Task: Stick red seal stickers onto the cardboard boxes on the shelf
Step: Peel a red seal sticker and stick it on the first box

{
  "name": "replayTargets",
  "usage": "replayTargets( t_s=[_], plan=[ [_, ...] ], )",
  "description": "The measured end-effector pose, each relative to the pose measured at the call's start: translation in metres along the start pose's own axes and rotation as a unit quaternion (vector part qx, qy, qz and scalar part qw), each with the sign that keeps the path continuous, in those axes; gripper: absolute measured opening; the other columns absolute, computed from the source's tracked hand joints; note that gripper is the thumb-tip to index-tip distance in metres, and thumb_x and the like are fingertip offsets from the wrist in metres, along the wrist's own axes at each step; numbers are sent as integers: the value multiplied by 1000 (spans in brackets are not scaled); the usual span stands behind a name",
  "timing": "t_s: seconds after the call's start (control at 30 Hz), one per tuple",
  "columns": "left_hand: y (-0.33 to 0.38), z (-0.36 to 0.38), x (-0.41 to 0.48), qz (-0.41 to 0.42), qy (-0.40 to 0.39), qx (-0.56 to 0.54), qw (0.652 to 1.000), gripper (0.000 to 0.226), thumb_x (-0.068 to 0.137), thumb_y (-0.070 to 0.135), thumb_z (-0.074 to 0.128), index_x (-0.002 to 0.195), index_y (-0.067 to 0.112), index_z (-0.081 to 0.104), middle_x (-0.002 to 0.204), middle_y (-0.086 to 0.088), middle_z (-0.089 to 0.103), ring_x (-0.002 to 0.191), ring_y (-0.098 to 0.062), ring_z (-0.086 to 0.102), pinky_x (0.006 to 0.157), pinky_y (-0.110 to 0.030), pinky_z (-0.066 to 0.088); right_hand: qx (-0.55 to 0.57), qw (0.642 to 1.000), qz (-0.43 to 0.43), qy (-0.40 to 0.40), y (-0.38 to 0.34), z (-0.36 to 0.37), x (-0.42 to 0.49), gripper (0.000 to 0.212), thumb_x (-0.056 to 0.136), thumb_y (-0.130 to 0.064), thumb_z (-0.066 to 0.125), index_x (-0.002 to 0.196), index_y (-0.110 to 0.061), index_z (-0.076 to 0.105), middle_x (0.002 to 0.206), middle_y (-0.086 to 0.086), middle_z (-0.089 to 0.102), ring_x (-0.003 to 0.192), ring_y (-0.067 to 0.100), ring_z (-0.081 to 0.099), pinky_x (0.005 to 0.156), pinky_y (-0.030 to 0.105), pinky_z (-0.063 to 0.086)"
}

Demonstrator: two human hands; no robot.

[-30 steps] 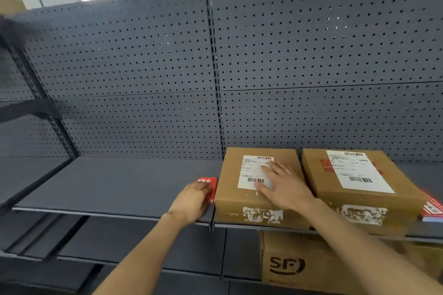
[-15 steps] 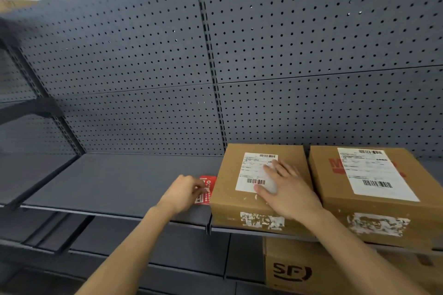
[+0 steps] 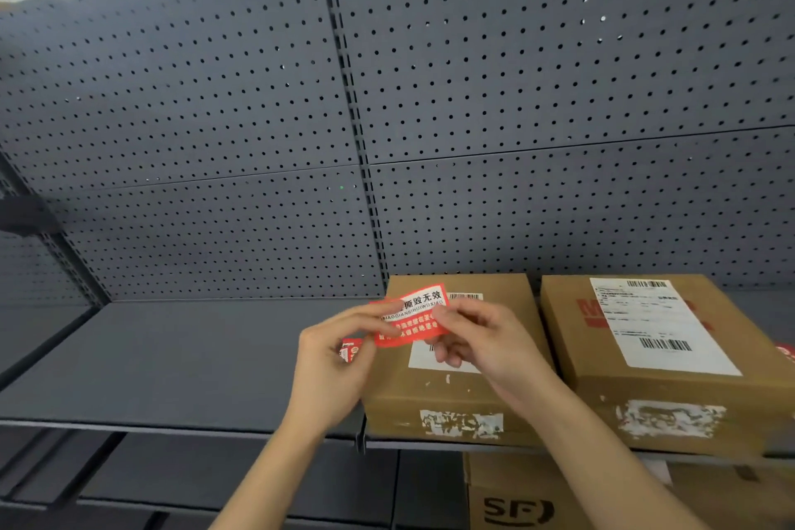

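Two cardboard boxes stand side by side on the grey shelf [image 3: 180, 366], each with a white shipping label on top. Above the left box [image 3: 469, 396] both hands hold up a red seal sticker [image 3: 411, 316] with white and black print. My left hand [image 3: 335, 361] pinches its left edge and my right hand [image 3: 482, 340] pinches its right edge. A further bit of red sticker material [image 3: 350, 351] shows against my left palm. The right box [image 3: 671, 366] carries a red mark partly under its label.
Grey pegboard panels [image 3: 559, 77] back the shelf. A third cardboard box [image 3: 520, 499] printed SF sits on the lower shelf under the two. Another red item [image 3: 786, 351] peeks in at the right edge. The shelf runs bare to the left.
My left hand lifted the red sticker from the shelf beside the left box. My right hand left the box's label and took the sticker's other edge.
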State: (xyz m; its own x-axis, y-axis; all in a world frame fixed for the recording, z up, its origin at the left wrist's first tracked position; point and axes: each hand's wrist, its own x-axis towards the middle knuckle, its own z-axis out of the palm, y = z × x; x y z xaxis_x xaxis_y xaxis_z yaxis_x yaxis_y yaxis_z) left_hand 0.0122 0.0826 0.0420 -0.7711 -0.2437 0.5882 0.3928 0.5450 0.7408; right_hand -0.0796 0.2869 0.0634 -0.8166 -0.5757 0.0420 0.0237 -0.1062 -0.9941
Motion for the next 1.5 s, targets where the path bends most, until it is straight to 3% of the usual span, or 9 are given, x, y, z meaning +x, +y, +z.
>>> replayTargets(
  t_s=[0.1, 0.17, 0.27, 0.4, 0.57, 0.63, 0.77, 1.23, 1.5],
  plan=[
    [11, 5, -9, -6, 4, 28, 1000, 59, 88, -8, 49, 122, 29, 82, 156, 11, 62, 156, -17, 46, 122, -40, 43, 1, 1000, -10, 27, 2, 6, -10, 21, 106, -14, 59, 115, -11, 78, 90, 9, 80, 80, 23, 76, 76, 30, 62],
    [27, 14, -18, 26, 29, 63, 997, 44, 96, 4, 63, 127, 30, 80, 168, 10, 47, 162, -14, 35, 128, -35, 33, 15, 999, -17, 30, 3, 14, -18, 21, 104, -10, 61, 117, -11, 78, 99, 10, 83, 89, 27, 80, 85, 33, 64],
    [40, 28, -27, 0, 82, 43, 996, 33, 92, 15, 84, 117, 37, 84, 165, 17, 48, 153, -8, 48, 121, -31, 46, 92, 994, -17, 50, 6, 26, -26, 18, 96, -5, 71, 111, -4, 78, 102, 15, 83, 94, 31, 81, 86, 37, 66],
    [44, 24, -16, -120, 82, -131, 981, 25, 78, 18, 89, 100, 31, 89, 152, 20, 61, 135, -4, 64, 106, -37, 61, 158, 986, -12, 49, 9, 26, -27, 24, 93, -13, 70, 112, 0, 78, 104, 20, 81, 91, 37, 80, 83, 38, 66],
    [45, 16, -12, -56, 75, 32, 995, 14, 84, 37, 85, 97, 42, 88, 157, 23, 50, 149, 2, 42, 114, -10, 37, 123, 990, -39, 50, 14, 19, -27, 27, 83, -17, 77, 105, -3, 82, 96, 24, 80, 83, 33, 77, 79, 40, 64],
    [44, 18, -14, -18, 76, 112, 991, 14, 89, 42, 80, 101, 45, 86, 138, 20, 60, 136, -11, 51, 110, -22, 42, 143, 987, -51, 53, 16, 21, -27, 28, 81, -14, 78, 103, 3, 80, 94, 27, 79, 79, 32, 78, 76, 37, 65],
    [44, 22, -23, -24, 0, 53, 998, 24, 97, 32, 80, 121, 35, 83, 114, 15, 73, 113, -20, 71, 98, -44, 58, 195, 977, -59, 59, 20, 27, -27, 21, 81, -11, 77, 98, 1, 81, 95, 22, 79, 82, 27, 77, 73, 32, 65],
    [55, 15, -32, 15, 31, 132, 991, 32, 89, 16, 89, 115, 34, 84, 100, 22, 79, 97, -6, 75, 85, -25, 58, 144, 985, -83, 43, 27, 31, -31, 24, 85, -15, 75, 102, 2, 80, 104, 30, 77, 104, 56, 69, 91, 47, 63],
    [56, 10, -28, -39, 0, 56, 998, 23, 91, 25, 88, 107, 41, 86, 92, 19, 80, 92, -20, 75, 79, -49, 58, 128, 982, -122, 60, 36, 34, -29, 34, 87, -30, 80, 101, 1, 80, 100, 32, 76, 87, 46, 67, 83, 41, 59]
  ],
)
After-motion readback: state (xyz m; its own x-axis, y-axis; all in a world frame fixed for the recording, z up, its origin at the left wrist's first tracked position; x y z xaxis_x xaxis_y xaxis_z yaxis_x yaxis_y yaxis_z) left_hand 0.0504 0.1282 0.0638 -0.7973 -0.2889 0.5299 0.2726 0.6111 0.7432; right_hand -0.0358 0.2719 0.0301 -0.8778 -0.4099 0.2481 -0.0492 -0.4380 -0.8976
